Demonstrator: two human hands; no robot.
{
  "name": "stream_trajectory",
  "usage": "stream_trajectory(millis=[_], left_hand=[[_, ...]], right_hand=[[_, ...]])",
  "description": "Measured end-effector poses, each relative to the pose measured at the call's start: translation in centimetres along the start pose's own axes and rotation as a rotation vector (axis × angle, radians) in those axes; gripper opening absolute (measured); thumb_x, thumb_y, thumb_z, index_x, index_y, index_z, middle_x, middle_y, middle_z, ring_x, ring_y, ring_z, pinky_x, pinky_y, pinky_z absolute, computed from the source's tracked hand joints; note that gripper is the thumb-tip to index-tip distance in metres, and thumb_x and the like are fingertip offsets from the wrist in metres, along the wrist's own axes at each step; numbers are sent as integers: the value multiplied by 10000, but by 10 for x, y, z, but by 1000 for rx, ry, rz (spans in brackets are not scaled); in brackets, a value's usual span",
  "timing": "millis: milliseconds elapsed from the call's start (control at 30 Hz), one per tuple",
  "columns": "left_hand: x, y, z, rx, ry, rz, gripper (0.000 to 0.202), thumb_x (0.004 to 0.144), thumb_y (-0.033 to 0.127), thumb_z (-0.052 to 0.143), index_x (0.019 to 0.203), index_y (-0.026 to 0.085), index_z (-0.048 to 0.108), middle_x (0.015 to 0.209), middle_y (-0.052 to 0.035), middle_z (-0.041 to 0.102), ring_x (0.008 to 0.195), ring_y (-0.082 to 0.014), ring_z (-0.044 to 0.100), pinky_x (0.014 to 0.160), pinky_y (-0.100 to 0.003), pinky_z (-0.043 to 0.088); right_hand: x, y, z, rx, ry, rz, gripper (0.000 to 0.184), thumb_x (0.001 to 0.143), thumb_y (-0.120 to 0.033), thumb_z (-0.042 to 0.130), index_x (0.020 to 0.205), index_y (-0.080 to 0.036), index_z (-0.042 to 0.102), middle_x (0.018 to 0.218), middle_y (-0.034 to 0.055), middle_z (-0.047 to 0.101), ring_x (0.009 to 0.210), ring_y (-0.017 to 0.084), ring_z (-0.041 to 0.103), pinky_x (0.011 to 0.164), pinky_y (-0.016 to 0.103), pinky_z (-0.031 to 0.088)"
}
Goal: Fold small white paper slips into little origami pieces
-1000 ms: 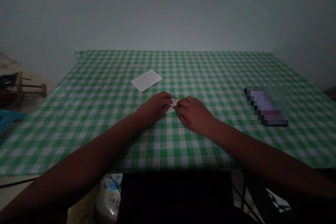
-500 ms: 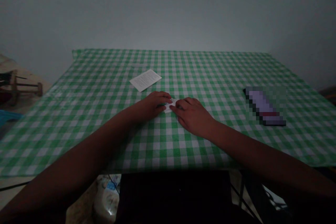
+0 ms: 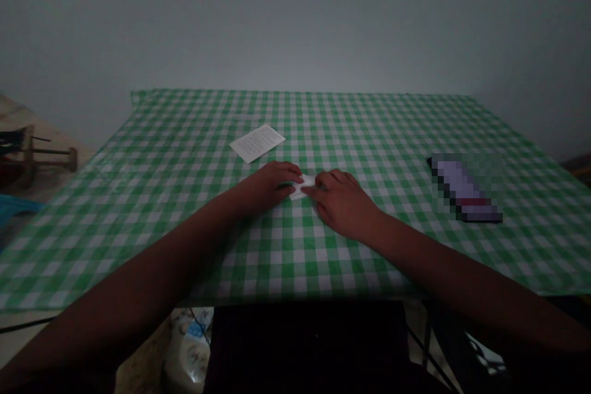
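A small folded white paper (image 3: 302,188) lies near the middle of the green gingham tablecloth (image 3: 369,129), pinched between my curled fingers, left hand (image 3: 265,188) and right hand (image 3: 344,204) pressing it down so it stays put, a printed sheet (image 3: 257,143) just beyond

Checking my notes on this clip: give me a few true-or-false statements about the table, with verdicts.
1. The left hand and right hand both touch a small folded paper. True.
2. The right hand holds the printed sheet. False: the printed sheet lies apart from both hands, beyond them.
3. The cloth has a green and white check. True.
4. The blurred object sits left of the hands. False: the blurred object lies to their right, on the cloth.
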State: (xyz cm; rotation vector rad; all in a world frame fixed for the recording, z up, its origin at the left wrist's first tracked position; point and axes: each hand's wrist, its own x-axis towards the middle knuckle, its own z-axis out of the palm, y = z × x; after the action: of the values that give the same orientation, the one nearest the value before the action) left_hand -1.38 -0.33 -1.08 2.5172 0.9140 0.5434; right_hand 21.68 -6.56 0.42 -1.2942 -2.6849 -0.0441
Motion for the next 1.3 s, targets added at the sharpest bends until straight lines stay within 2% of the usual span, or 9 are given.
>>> stream_trajectory(millis=[133, 333, 467, 700, 900, 1100, 1167, 1267, 1300], left_hand=[[0, 1, -2, -7, -21, -16, 285, 901, 165, 609, 1166, 211, 705, 1296, -82, 668, 1216, -212, 607, 1107, -465, 440], [-2, 2, -2, 9, -25, -32, 283, 917, 180, 581, 1176, 205, 693, 1342, -85, 644, 1251, -217, 585, 1117, -471, 431], [-2, 4, 0, 38, -14, -11, 274, 918, 205, 597, 1178, 187, 679, 1320, -101, 646, 1246, -233, 580, 1113, -473, 426], [4, 9, 7, 103, 52, -25, 180, 912, 258, 626, 1063, 187, 695, 1194, -91, 687, 1153, -254, 614, 1043, -466, 452], [2, 9, 7, 93, 85, -11, 206, 930, 258, 594, 1105, 178, 669, 1191, -99, 683, 1164, -254, 600, 1047, -471, 448], [3, 12, 6, 70, 123, -19, 234, 925, 260, 603, 1148, 192, 634, 1164, -85, 679, 1136, -243, 606, 1027, -462, 476], [3, 18, 4, 71, 215, -13, 247, 908, 248, 629, 1145, 179, 629, 1142, -89, 668, 1112, -234, 613, 1012, -441, 496], [3, 30, 1, 87, 369, 19, 224, 918, 232, 620, 1137, 186, 626, 1097, -80, 658, 1052, -210, 627, 968, -404, 526], [3, 34, 0, 93, 401, 31, 205, 930, 229, 606, 1131, 195, 626, 1075, -72, 658, 1025, -200, 632, 947, -391, 535]], right_hand=[[-3, 1, -7, -86, 15, 124, 322, 995, -247, 475, 1164, -246, 749, 1096, 148, 620, 1082, 342, 454, 879, 485, 368], [-4, 9, -14, -164, -40, 278, 316, 972, -215, 478, 1074, -246, 776, 1050, 164, 627, 1071, 375, 465, 855, 545, 360], [0, 12, -16, -138, -54, 315, 282, 948, -212, 485, 990, -196, 764, 1079, 158, 637, 1082, 362, 490, 827, 514, 402], [7, 13, -7, 47, -20, 321, 319, 970, -366, 486, 964, -160, 729, 1068, 152, 650, 1052, 324, 543, 836, 456, 466], [15, 25, 9, 347, 115, 374, 149, 905, -328, 621, 858, -199, 678, 935, 101, 697, 931, 263, 622, 826, 426, 500], [19, 17, 8, 647, 256, 439, 91, 877, -238, 631, 788, -228, 609, 816, 31, 704, 750, 198, 637, 717, 371, 508], [17, 14, 4, 640, 366, 415, 82, 868, -229, 623, 791, -232, 595, 810, 22, 689, 769, 201, 629, 738, 372, 501], [12, 10, -5, 445, 566, 320, 72, 873, -200, 573, 812, -237, 574, 847, 39, 663, 891, 231, 598, 847, 405, 470], [10, 9, -8, 367, 591, 290, 80, 887, -189, 544, 830, -236, 576, 869, 48, 659, 924, 239, 581, 885, 417, 452]])
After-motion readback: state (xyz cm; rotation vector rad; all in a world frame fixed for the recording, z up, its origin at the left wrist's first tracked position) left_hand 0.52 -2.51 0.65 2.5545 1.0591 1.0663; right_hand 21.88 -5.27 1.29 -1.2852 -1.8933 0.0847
